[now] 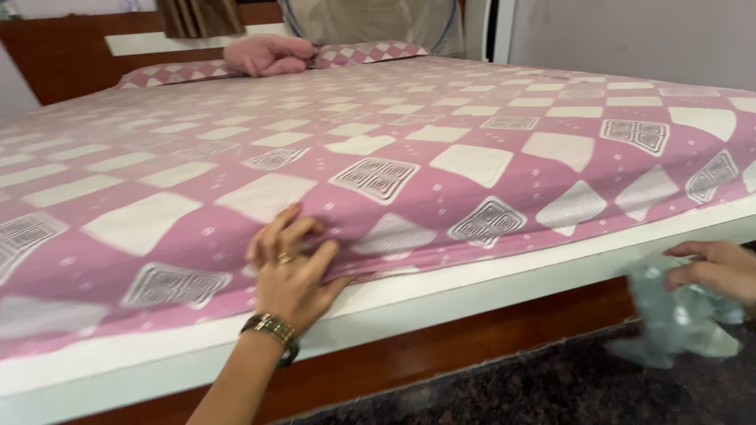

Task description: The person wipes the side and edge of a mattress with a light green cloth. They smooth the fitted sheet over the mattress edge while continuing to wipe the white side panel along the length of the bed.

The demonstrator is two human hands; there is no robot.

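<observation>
Your left hand point(290, 264) presses the pink sheet's edge; your right hand point(718, 270) holds a pale green cloth point(679, 313).

Your left hand lies with its fingers spread and curled over the pink patterned bedsheet point(378, 149) where it folds down the near side of the white mattress point(441, 295), a ring and wristwatch showing. That sheet edge runs left to right across your view, and your left hand is much the nearer to it. Your right hand, well apart at the right, is closed around the crumpled cloth, below mattress level over the dark floor point(512, 393). Beyond, matching pillows point(189, 73) and a pink bundle point(268, 55) rest by the wooden headboard point(55, 55).
</observation>
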